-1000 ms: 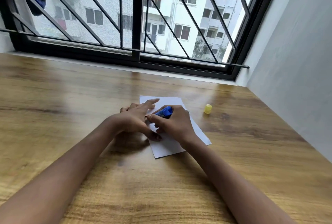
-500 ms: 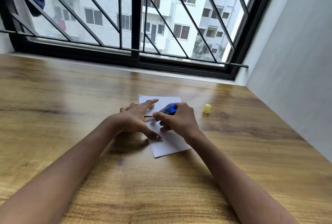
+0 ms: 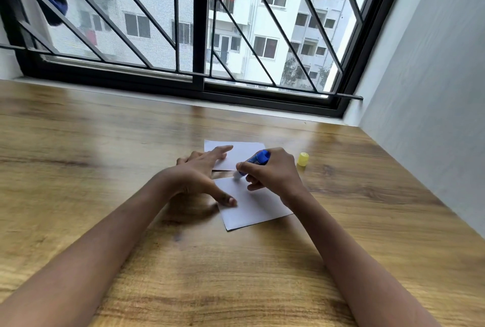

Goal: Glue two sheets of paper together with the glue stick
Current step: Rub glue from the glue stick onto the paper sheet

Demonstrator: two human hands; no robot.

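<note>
Glue stick (image 3: 258,158) slid to edge of near sheet (image 3: 252,203).

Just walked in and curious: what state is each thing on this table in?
glue stick: uncapped, tilted, tip down on the near sheet.
yellow cap: off, sitting on the table.
left hand: spread, pressing both sheets.
right hand: gripping the glue stick.
near sheet: flat, pinned by the left thumb.
far sheet: flat, under the left forefinger.
</note>
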